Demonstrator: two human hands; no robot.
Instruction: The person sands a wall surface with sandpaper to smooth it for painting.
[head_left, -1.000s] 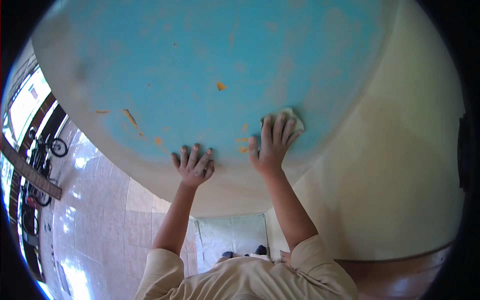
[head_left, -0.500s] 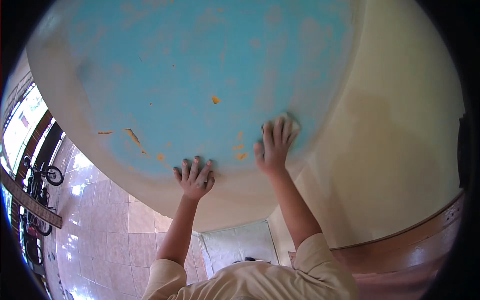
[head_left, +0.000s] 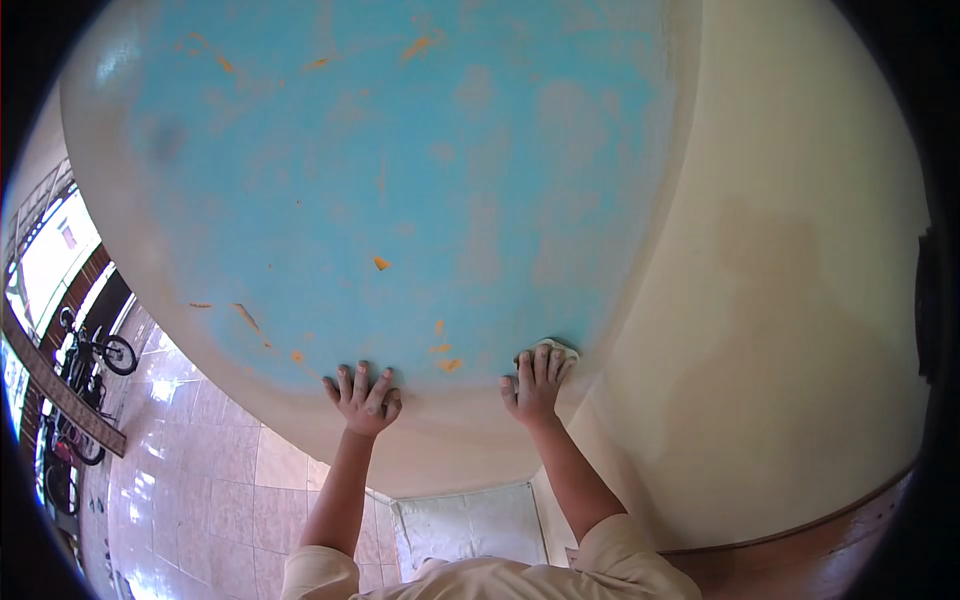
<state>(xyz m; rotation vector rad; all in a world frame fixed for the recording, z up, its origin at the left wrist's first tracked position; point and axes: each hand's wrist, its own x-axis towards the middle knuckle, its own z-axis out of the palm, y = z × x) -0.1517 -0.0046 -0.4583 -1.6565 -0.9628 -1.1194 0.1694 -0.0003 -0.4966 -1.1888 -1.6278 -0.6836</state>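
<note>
"What's in the right hand (head_left: 535,390)?"

"A pale pad (head_left: 569,356). The fingers hold it against the wall (head_left: 440,440). Most of the pad is hidden under them, so I can't tell if they curl around its edge."

"Where on the wall is it?"

"Low down on the right, by the edge of the blue patch (head_left: 350,230), near the corner."

"And the left hand (head_left: 364,402)?"

"Its fingers are spread out and touching the wall. I see nothing in its grip."

"It looks like rubbing to me. How do you do that well?"

"I'd press the same amount all over, with the pad flat. A tipped pad could scratch. I'd go softly by the orange marks (head_left: 381,263), since they look like chips. And I'd watch those knuckles near the corner!"

"Is the left hand any help?"

"I think so. It could help with balance."

"Can you read any names?"

"No. I see no letters on the wall or the bit of pad that shows. The motorbike (head_left: 100,352) is too small to read."
</note>
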